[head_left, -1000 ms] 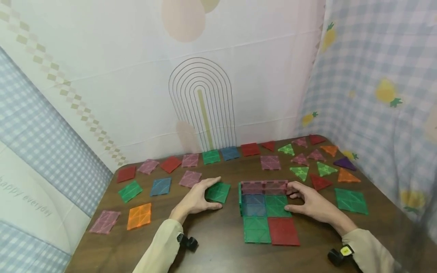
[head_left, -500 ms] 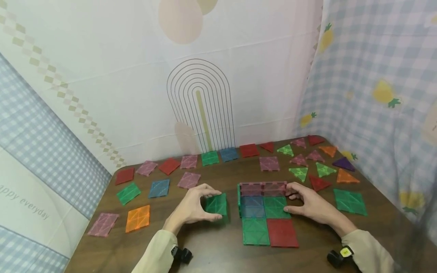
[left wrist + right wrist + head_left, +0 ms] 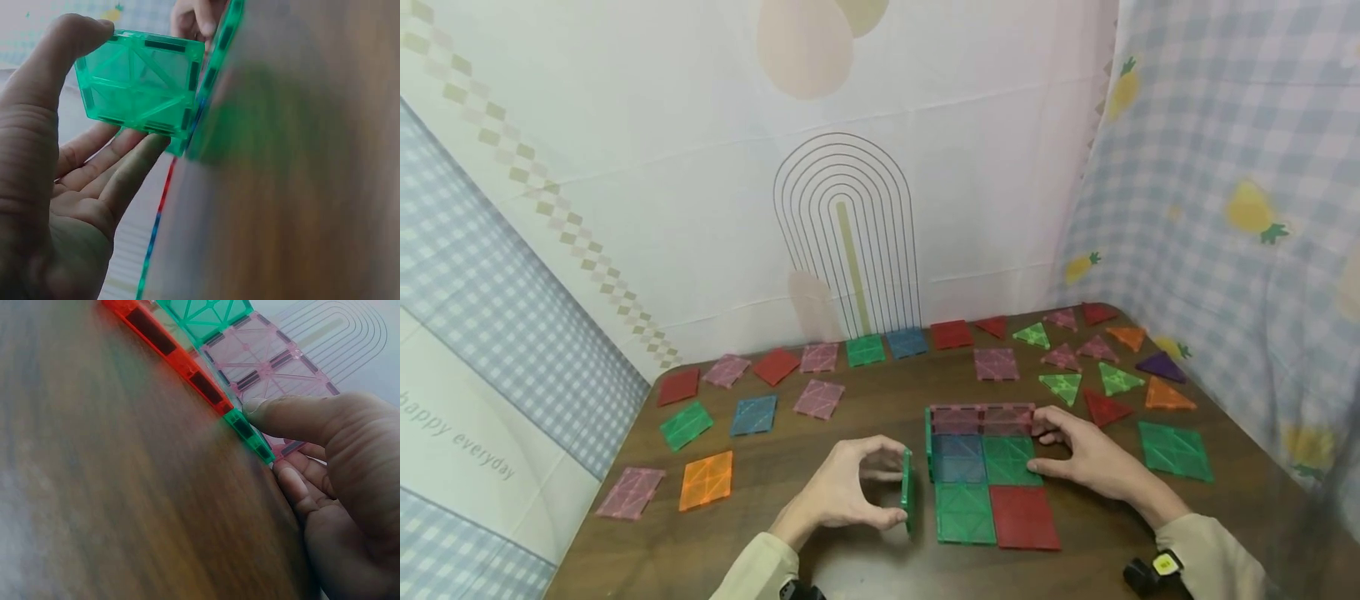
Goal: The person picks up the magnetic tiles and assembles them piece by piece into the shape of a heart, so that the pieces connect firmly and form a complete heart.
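Note:
My left hand [image 3: 848, 485] pinches a green square magnetic tile [image 3: 140, 84] by opposite edges, thumb on one and fingers on the other. In the head view that tile stands upright, left of the tile structure. The structure has a flat base of a blue tile [image 3: 961, 458], two green tiles and a red tile [image 3: 1025, 518]. Two upright pink tiles [image 3: 981, 419] line its back, and an upright green tile [image 3: 928, 443] its left side. My right hand [image 3: 1090, 454] holds the back right corner, thumb on the green base tile [image 3: 250, 432], fingers at the pink wall's end.
Loose square tiles, among them an orange tile [image 3: 706, 481] and a blue tile [image 3: 754, 415], lie along the left and back of the wooden table [image 3: 647, 558]. Several triangle tiles, such as a purple triangle [image 3: 1162, 367], lie at the back right, near a large green tile [image 3: 1176, 451].
My left hand has picked the green tile up from the table, turned it upright and brought it nearer to me, slightly rightward. The right hand keeps its place at the structure.

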A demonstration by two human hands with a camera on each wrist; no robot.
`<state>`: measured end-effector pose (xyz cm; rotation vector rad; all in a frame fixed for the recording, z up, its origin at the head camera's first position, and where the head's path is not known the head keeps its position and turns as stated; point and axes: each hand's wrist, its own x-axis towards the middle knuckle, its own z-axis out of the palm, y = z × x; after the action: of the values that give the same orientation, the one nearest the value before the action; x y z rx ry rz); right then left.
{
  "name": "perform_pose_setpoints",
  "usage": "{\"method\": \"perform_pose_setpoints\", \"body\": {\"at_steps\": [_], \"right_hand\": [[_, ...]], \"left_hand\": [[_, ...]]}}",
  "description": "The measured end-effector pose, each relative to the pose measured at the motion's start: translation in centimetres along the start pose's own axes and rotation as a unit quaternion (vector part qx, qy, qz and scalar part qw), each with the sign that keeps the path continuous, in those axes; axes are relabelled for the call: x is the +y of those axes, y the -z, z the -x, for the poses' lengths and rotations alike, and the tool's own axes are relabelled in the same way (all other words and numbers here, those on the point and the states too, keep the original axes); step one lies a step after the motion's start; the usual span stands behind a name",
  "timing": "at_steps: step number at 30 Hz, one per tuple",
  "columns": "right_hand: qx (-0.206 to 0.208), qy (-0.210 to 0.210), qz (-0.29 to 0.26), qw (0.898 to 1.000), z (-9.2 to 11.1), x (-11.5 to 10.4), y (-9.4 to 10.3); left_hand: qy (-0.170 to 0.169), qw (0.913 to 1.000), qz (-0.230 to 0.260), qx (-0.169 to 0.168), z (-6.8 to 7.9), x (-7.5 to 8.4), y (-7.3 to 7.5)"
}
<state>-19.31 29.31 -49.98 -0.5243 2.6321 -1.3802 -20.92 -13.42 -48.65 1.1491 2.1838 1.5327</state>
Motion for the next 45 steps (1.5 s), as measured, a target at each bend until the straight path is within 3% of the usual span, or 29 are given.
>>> {"method": "perform_pose_setpoints", "body": {"at_steps": [6,14,20,24,30,37,45], "right_hand": [[0.004,0.003,0.006,1.0,0.1,0.0,0.0],[0.011,0.004,0.014,1.0,0.3,-0.1,0.3],[-0.004,0.015,0.023,1.0,0.0,-0.1,0.7],[-0.032,0.01,0.013,0.999,0.1,-0.1,1.3],[-0.063,0.008,-0.019,0.998,0.0,0.1,1.3],[-0.053,0.014,-0.025,0.998,-1.6,-0.2,-0.7],[-0.056,0.062,0.004,0.996,-4.3,-1.7,-3.1]], "left_hand": [[-0.033,0.9985,-0.042,-0.016,-0.4,0.4,-1.1],[-0.032,0.999,-0.029,-0.011,-1.2,0.5,-1.9],[-0.008,0.9999,-0.009,-0.006,-1.4,0.6,-1.7],[0.031,0.9994,0.001,-0.013,-1.3,0.4,-1.6],[0.058,0.9979,-0.019,-0.02,-1.1,0.0,-1.6],[0.05,0.9986,-0.011,-0.007,-0.6,-0.9,-0.5],[0.067,0.9972,-0.009,0.032,0.7,-2.3,1.5]]}}
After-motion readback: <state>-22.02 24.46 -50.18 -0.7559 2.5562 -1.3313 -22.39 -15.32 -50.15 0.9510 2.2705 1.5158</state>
